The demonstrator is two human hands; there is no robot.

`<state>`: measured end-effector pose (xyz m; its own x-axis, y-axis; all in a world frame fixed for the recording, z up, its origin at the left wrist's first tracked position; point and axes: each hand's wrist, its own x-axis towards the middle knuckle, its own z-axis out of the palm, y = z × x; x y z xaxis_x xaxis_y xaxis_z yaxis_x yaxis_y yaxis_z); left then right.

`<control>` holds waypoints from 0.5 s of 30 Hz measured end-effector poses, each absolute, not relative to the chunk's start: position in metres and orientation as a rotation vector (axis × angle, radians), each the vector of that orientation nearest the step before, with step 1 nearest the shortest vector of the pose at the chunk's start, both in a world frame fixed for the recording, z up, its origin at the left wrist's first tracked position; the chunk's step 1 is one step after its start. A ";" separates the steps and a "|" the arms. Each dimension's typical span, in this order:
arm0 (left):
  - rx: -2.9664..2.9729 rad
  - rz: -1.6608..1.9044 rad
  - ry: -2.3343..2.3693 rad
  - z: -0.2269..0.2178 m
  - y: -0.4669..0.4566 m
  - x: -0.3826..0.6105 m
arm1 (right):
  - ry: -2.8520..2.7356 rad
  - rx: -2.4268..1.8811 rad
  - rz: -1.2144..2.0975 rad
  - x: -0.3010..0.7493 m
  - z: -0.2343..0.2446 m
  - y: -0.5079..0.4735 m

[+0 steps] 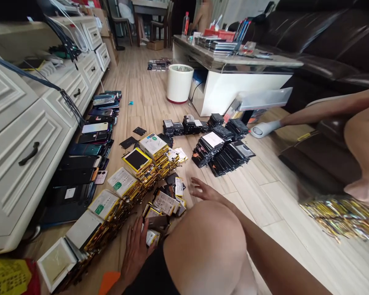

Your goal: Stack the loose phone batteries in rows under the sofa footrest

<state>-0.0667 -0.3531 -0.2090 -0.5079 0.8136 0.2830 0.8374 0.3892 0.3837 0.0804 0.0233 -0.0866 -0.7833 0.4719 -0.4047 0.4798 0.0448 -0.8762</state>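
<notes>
My left hand (pixel 137 246) rests at the edge of a loose heap of phone batteries (pixel 166 203), its fingers stretched out and apart. Nothing shows in its grip. Past my bent knee, my right hand (pixel 205 190) reaches over the floor to the right of that heap, fingers spread and holding nothing visible. A long row of stacked batteries with yellow edges (pixel 122 180) runs diagonally to the left of the heap. Ahead of my right hand are stacks of black batteries (pixel 230 157), one topped with a white label. My knee hides part of the heap.
Phones and phone shells (pixel 80 170) line the floor along a white cabinet (pixel 27 164). A white bin (pixel 180 84) stands by a low table (pixel 249 63). At right, another person's hand (pixel 367 192) is beside more stacked batteries (pixel 341 215). A dark sofa (pixel 329 45) lies behind.
</notes>
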 end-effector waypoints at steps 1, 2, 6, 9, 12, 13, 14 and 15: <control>-1.532 -0.732 -2.557 -0.219 -0.357 -0.066 | 2.260 0.987 -1.908 0.063 -0.093 0.031; -1.526 -0.717 -2.544 -0.227 -0.359 -0.065 | 2.271 0.925 -1.898 0.046 -0.099 0.037; -1.453 -0.700 -2.559 -0.230 -0.358 -0.056 | 2.466 0.536 -1.626 -0.002 -0.123 0.049; -1.450 -0.680 -2.591 -0.213 -0.354 -0.046 | 2.592 0.273 -1.350 -0.015 -0.128 0.047; -1.484 -0.644 -2.628 -0.196 -0.350 -0.042 | 2.571 0.167 -1.232 -0.019 -0.123 0.039; -1.489 -0.652 -2.639 -0.191 -0.349 -0.043 | 2.549 0.142 -1.218 -0.021 -0.122 0.035; -1.488 -0.682 -2.647 -0.188 -0.348 -0.044 | 2.522 0.117 -1.214 -0.023 -0.121 0.031; -1.473 -0.734 -2.659 -0.185 -0.347 -0.045 | 2.489 0.096 -1.222 -0.024 -0.121 0.025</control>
<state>-0.0453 -0.3474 -0.1853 -0.5560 0.7977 0.2335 0.8044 0.4458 0.3926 -0.0240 0.0252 -0.1211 -0.9312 -0.0982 -0.3511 0.2177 0.6227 -0.7516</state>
